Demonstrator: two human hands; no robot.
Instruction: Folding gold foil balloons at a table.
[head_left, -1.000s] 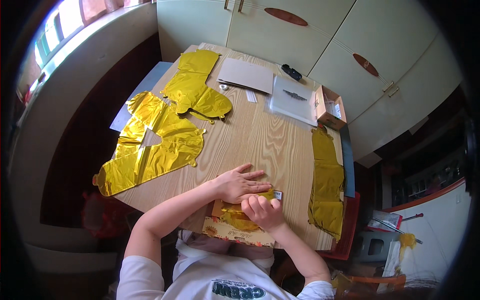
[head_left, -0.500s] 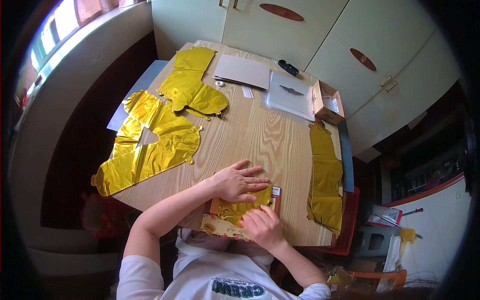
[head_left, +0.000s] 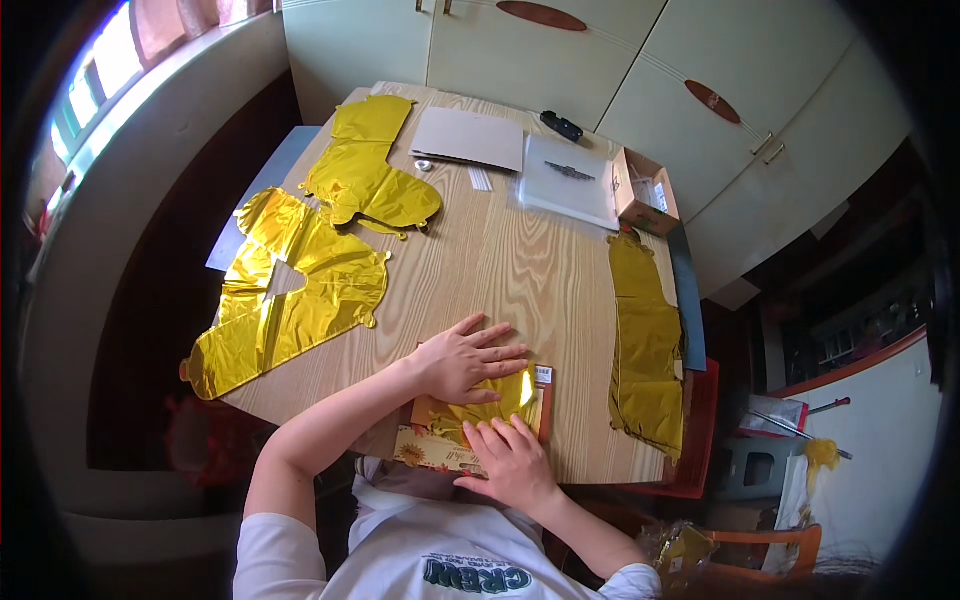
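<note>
A folded piece of gold foil [head_left: 516, 398], likely a flat foil balloon, rests on a printed cardboard package [head_left: 432, 446] at the table's near edge. My left hand [head_left: 458, 364] lies flat over the foil's far side with its fingers spread. Nearer to me, my right hand [head_left: 512, 462] presses its outstretched fingers on the foil's near edge. Neither hand grips anything. Part of the foil is hidden beneath both hands.
Flat gold foil balloons lie at the left [head_left: 335, 298], far left [head_left: 362, 148] and right edge [head_left: 645, 340] of the wooden table [head_left: 510, 260]. Behind are grey card sheets [head_left: 467, 140], a clear plastic sleeve [head_left: 570, 195], an open box [head_left: 643, 195] and a black object [head_left: 561, 126].
My right hand has gone from curled fingers to stretched ones and shifted slightly left. The foil beneath looks flatter. My left hand stays on it. The whole view has shifted a little.
</note>
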